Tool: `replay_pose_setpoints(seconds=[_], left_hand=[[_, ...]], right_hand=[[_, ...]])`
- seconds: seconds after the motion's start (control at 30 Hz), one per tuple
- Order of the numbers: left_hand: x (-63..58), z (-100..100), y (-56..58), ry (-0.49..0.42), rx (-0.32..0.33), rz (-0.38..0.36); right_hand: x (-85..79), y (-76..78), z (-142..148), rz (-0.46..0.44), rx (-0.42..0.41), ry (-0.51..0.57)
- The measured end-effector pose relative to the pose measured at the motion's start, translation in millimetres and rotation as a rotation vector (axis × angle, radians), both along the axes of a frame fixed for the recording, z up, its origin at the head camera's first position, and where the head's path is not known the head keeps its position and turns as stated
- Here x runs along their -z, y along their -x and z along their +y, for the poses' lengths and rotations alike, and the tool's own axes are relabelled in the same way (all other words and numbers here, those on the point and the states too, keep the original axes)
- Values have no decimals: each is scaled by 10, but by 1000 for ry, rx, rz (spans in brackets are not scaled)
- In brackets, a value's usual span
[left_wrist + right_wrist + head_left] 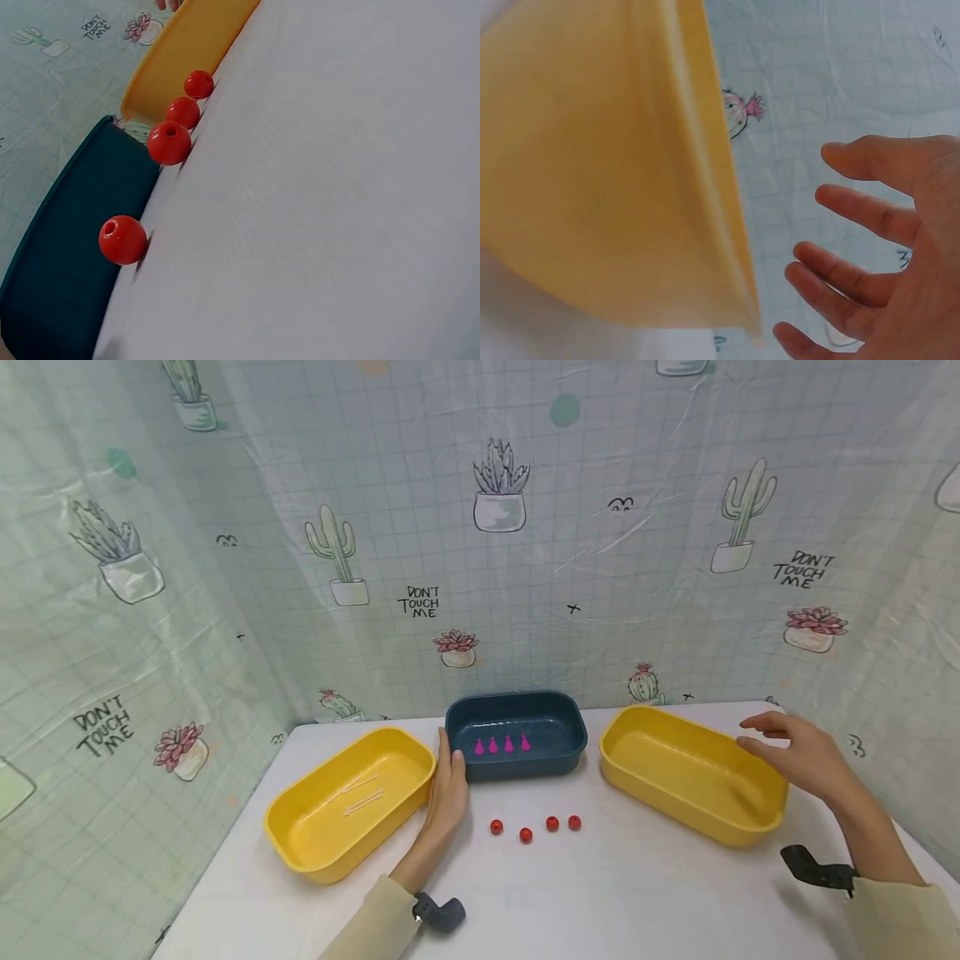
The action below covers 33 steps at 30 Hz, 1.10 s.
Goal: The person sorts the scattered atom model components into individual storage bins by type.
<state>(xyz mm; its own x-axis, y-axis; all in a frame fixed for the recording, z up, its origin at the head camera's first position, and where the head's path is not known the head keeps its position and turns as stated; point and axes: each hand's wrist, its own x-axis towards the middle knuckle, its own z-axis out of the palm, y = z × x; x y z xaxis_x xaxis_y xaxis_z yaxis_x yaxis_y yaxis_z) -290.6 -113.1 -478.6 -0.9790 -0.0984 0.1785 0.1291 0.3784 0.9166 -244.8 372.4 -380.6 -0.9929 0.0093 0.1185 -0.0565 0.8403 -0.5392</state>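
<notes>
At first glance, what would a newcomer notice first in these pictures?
Three plastic tubs stand in a row on the white table: a dark blue tub holding four pink pegs, between two yellow tubs. Four red round beads lie in front. The left hand rests by the blue tub; the right hand hovers open over the right yellow tub's far end.

Backdrop sheet: "DON'T TOUCH ME", printed in black in three places in the head view.
Left wrist view: same words on the sheet.
</notes>
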Motion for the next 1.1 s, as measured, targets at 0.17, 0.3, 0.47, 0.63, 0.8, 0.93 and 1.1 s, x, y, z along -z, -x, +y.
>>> replay_pose_setpoints(seconds=[0.17, 0.3, 0.47, 0.63, 0.8, 0.93, 1.1], left_hand=[[-39, -18, -131, -14, 40, -38], [-81, -10, -274, -33, 63, -76], [-97, 11, -418, -60, 43, -89], [-104, 45, -544, -100, -65, -100], [-114, 88, -627, -102, -125, -117], [-97, 76, -626, -42, -58, -122], [-42, -1, -549, 35, 51, -123]], right_hand=[[124, 85, 155, -87, -30, 38], [181, 113, 209, -174, -86, 59], [254, 138, 211, -232, -125, 78], [322, 151, 217, -250, -146, 89], [361, 132, 257, -234, -168, 139], [433, 111, 341, -238, -184, 239], [606, 137, 420, -222, -191, 428]])
